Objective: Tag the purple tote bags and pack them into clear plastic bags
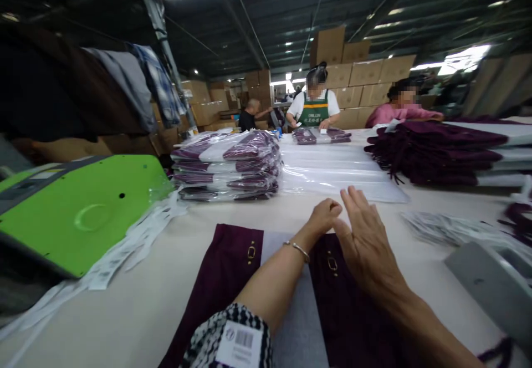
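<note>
A folded maroon garment (226, 268) with small gold ring-shaped trims lies in front of me, a pale grey sheet (299, 323) running down its middle. My left hand (322, 217) reaches over its far edge, fingers curled in; whatever they may hold is hidden. A bracelet circles that wrist, and a white barcode label (240, 344) sits on the black-and-white sleeve. Close beside it, my right hand (363, 240) is held up with fingers stretched out, holding nothing, above the garment's right part. Clear plastic bags (332, 171) lie beyond both hands.
Bagged maroon garments (226, 171) are stacked at the back left. A green machine (87, 207) with strips of labels stands left. On the right are loose maroon garments (440, 152), pale tags (444, 226) and a grey box (490, 285). Across the table, a person in a green apron (315, 110) handles a package.
</note>
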The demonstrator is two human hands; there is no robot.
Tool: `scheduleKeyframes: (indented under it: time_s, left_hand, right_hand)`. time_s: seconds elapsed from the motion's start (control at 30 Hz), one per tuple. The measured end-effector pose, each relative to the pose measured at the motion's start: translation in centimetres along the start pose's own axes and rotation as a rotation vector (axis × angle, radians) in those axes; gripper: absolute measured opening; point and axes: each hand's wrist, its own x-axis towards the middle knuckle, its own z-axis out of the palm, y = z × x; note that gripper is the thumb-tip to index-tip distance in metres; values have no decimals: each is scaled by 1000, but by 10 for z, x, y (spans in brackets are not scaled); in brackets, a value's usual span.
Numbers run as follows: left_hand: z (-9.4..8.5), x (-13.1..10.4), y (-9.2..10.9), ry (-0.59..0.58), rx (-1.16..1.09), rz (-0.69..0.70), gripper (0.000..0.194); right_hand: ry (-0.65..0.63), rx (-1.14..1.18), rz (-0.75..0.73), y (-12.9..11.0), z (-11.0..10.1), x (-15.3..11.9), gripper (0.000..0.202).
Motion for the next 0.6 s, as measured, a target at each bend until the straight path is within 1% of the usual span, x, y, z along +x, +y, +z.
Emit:
scheduleKeyframes:
  time_s: [0.03,0.07,0.13,0.2,0.23,0.27,0.3,0.33,0.37,0.4,0.43,0.5,0.57,0.6]
  left_hand:
    - [-21,-6,-12,69,27,-19,28]
    - [-44,-17,-26,138,64,-44,25]
    - [-93,-50,-57,258,146,-95,19]
    - [-139,-97,-87,364,225,-166,13]
    - [-158,-123,-100,417,260,-219,12]
    - [-171,-148,-111,456,285,-282,15]
    - [-180,-171,-121,477,296,-347,22]
    - [-184,-191,-129,483,293,-409,28]
    - [-183,-206,-136,478,277,-462,34]
    - [-178,-217,-141,466,248,-502,37]
    - [-172,-223,-145,453,207,-527,38]
    - [-158,-223,-150,429,91,-533,34]
    - [-147,-216,-154,414,-58,-506,30]
    - [-143,-213,-156,406,-133,-493,31]
  right_hand:
    - [-65,-114,-49,17,22,-14,61]
    - [-136,-213,-68,36,41,-29,59]
    - [-266,-378,-98,71,71,-55,56]
    - [-314,-456,-150,92,86,-69,55]
    - [-313,-474,-168,97,89,-72,56]
    - [-304,-484,-180,100,89,-72,57]
    - [-290,-493,-181,100,88,-71,57]
    - [-286,-504,-184,100,87,-70,56]
    - [-289,-518,-194,99,85,-69,55]
    - [-300,-533,-215,98,83,-68,53]
    - [-308,-547,-238,98,82,-67,53]
    - [-316,-566,-286,100,81,-68,55]
    - [-307,-577,-317,105,81,-69,55]
    - [-299,-580,-324,108,82,-69,55]
